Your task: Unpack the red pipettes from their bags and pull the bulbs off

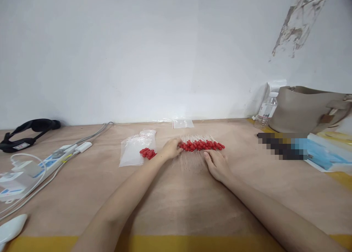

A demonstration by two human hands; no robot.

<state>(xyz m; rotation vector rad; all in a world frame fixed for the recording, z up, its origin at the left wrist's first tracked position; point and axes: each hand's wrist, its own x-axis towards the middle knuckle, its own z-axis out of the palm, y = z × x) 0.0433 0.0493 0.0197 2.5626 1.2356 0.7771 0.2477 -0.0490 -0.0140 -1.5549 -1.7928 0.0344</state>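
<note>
A row of clear glass droppers with red rubber bulbs (202, 145) lies on the wooden table (176, 200), their thin stems pointing toward me. My left hand (172, 148) rests at the left end of the row, fingertips touching the red bulbs. My right hand (217, 164) lies flat on the clear stems just below the row. A clear plastic bag (133, 151) to the left holds a small bunch of red-bulbed droppers (147, 153). Whether the left fingers pinch a dropper is not visible.
Another flat plastic bag (183, 124) lies by the wall. A power strip with plugs and cables (35, 169) and a black strap (26, 132) sit at left. A water bottle (266, 110), a beige bag (305, 110) and a blue packet (321, 154) stand at right.
</note>
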